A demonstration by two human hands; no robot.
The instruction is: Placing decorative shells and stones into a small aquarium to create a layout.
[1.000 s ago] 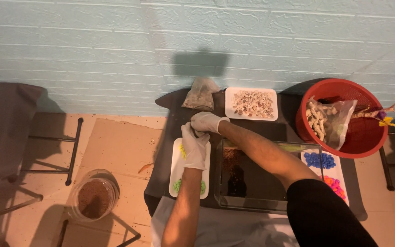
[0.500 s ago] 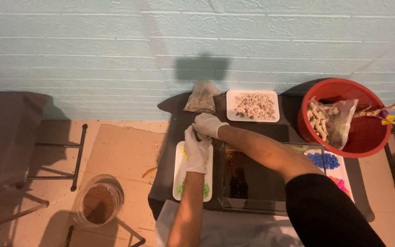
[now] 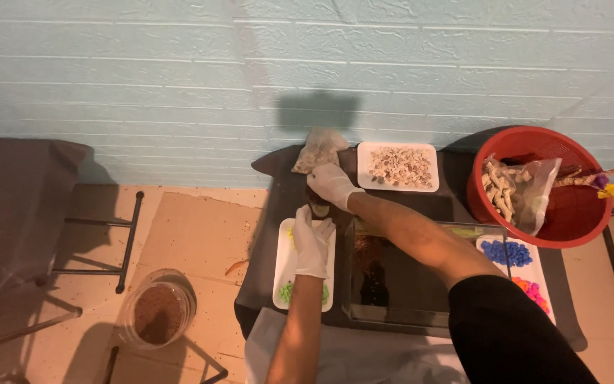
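Observation:
My right hand (image 3: 332,185), in a white glove, reaches across the dark table (image 3: 268,284) and curls over a small dark object (image 3: 317,208) near its back left corner. Just in front of it, my left hand (image 3: 312,243), also gloved, lies with its fingers stretched out over a white tray (image 3: 283,274) of green pebbles. Its fingertips come up to the dark object. A crumpled plastic bag (image 3: 319,148) lies just behind my right hand.
A white tray of pale shells (image 3: 398,167) sits at the back. A red basket (image 3: 575,213) on the right holds a bag of pale pieces (image 3: 512,188). A glass tank (image 3: 392,274) fills the middle, beside blue pebbles (image 3: 504,252) and pink pebbles (image 3: 527,289). A jar of brown material (image 3: 158,313) stands on the floor.
Both hands stay close together at the table's back left. My left hand has slid slightly back over the green pebble tray, and the view has shifted a little.

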